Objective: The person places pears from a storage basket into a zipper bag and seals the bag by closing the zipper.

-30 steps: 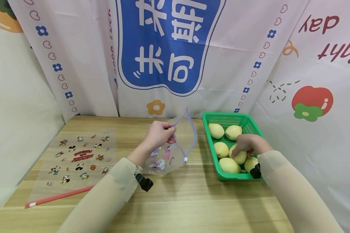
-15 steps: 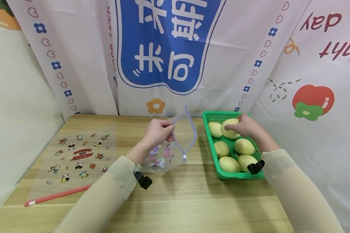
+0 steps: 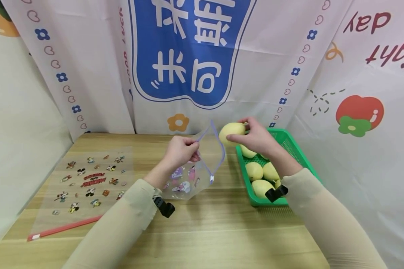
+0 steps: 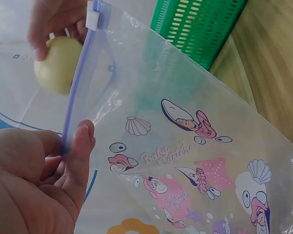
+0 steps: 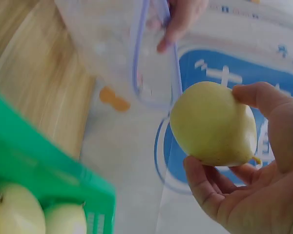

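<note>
Smooth pale-yellow rounded pear [image 3: 230,133] raised in the right hand [image 3: 260,139]

Thumb and curved fingers pinch it in the air, near the gaping mouth of a clear, glossy plastic bag [image 4: 200,141] with pink prints. The left hand [image 3: 181,152], fingers bent, pinches the bag's lilac zip edge. Slotted green plastic basket [image 3: 291,146] holds more pale-yellow pears [image 3: 254,171].

The arms are covered by plain, pale beige fabric: the left sleeve [image 3: 118,224] is creased towards the wrist, and the right sleeve [image 3: 326,216] is matched in colour. 2 black, angular units are worn, a left wrist camera [image 3: 168,210] with a dark strap [image 3: 159,202] and a right wrist camera [image 3: 277,193]. The left hand [image 3: 180,151] and right hand [image 3: 260,138] are kept bare.
</note>
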Available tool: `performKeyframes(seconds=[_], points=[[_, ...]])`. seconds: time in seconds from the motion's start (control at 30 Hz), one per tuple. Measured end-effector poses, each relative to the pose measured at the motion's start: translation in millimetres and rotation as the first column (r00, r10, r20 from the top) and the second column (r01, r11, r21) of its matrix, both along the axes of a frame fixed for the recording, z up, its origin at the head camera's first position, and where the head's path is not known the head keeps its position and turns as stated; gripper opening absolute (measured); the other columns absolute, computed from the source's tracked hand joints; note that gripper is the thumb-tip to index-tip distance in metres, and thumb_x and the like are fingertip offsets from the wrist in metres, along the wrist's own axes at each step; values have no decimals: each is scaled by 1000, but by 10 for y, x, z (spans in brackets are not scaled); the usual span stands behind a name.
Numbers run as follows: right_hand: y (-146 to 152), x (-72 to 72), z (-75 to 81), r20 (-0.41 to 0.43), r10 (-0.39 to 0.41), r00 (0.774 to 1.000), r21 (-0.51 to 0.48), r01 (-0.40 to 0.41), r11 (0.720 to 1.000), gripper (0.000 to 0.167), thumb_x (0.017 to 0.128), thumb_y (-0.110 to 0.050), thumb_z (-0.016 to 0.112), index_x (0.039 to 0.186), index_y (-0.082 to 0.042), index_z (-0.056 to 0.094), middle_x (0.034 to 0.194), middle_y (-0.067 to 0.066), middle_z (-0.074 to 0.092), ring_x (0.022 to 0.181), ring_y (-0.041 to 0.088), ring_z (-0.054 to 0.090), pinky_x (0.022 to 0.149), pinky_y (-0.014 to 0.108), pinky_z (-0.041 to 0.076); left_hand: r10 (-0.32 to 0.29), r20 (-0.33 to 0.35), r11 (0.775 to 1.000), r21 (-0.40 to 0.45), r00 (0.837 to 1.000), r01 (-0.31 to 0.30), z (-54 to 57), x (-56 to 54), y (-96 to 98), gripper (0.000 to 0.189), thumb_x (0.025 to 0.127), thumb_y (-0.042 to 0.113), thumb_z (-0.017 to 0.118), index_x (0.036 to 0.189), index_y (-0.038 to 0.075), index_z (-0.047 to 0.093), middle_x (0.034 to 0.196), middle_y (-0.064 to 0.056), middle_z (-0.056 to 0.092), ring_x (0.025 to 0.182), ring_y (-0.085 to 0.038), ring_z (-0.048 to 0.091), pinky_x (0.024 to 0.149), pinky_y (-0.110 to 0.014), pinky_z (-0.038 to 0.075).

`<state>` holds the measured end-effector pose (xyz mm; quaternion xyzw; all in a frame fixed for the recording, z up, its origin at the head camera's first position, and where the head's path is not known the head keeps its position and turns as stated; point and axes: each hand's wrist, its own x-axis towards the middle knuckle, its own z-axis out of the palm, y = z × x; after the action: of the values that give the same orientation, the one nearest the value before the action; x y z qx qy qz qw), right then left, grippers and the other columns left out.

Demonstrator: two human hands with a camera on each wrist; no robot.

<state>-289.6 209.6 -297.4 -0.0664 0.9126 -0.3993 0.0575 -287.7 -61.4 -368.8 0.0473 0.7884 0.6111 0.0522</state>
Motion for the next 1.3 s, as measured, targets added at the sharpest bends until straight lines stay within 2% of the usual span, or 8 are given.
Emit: performKeyframes(seconds=[0.2, 0.27, 0.37, 0.5, 0.8, 0.9, 1.07, 1.3], points=[[-317, -16, -95, -54, 123, 991, 34, -121, 992, 73, 93, -38, 87, 151, -13, 52, 139, 15, 63, 121, 34, 66, 96, 45, 61, 5, -24, 1000, -29, 1000, -5, 19, -17, -3, 27, 109, 10, 64, 125, -7, 77, 81, -14, 79, 61, -10, 74, 78, -42, 71], [-396, -29, -135, -61, 165, 984, 69, -161, 984, 74, 92, -36, 88, 153, -14, 53, 140, 14, 64, 122, 33, 67, 94, 44, 62, 5, -29, 1000, -29, 1000, -6, 25, -18, -3, 27, 109, 12, 64, 124, -7, 78, 80, -13, 79, 61, -11, 75, 79, -43, 71], [-485, -59, -196, -71, 212, 975, 137, -201, 970, 74, 92, -34, 89, 154, -13, 55, 144, 14, 64, 122, 34, 68, 94, 44, 62, 5, -40, 1000, -17, 999, -6, 30, -20, -3, 28, 109, 12, 65, 123, -8, 78, 78, -13, 79, 61, -11, 75, 72, -35, 71], [-568, -98, -253, -99, 255, 962, 263, -222, 939, 71, 91, -37, 89, 152, -14, 60, 146, 14, 65, 120, 32, 66, 95, 46, 59, 20, -46, 1000, 18, 999, -19, 43, -19, -5, 27, 108, 11, 65, 122, -8, 78, 77, -12, 78, 60, -11, 74, 65, -27, 68], [-685, -169, -378, -57, 323, 945, 453, -264, 852, 63, 94, -31, 83, 151, -14, 63, 138, 9, 73, 103, 27, 65, 82, 39, 53, 40, -11, 997, 71, 999, -39, 66, -10, 5, 31, 110, 11, 62, 128, -10, 76, 82, -12, 76, 61, -10, 75, 69, -31, 70], [-722, -180, -423, -33, 322, 946, 520, -259, 814, 61, 97, -34, 81, 152, -15, 62, 139, 9, 73, 107, 28, 68, 85, 40, 55, 45, -1, 995, 88, 999, -45, 60, -10, 6, 30, 110, 10, 62, 127, -11, 75, 81, -10, 73, 61, -10, 75, 66, -27, 69], [-762, -188, -473, -24, 310, 950, 590, -237, 772, 55, 101, -32, 75, 153, -16, 61, 145, 11, 72, 126, 33, 71, 101, 46, 60, 53, -1, 993, 101, 999, -53, 62, -3, 9, 27, 110, 9, 62, 123, -10, 77, 80, -9, 73, 61, -10, 75, 68, -29, 69], [-757, -204, -477, -20, 316, 948, 573, -249, 781, 50, 104, -30, 73, 150, -12, 64, 140, 12, 75, 130, 30, 71, 110, 47, 60, 69, 0, 989, 128, 998, -68, 72, -8, 15, 29, 110, 9, 63, 125, -12, 76, 81, -10, 73, 60, -9, 74, 66, -25, 68]])
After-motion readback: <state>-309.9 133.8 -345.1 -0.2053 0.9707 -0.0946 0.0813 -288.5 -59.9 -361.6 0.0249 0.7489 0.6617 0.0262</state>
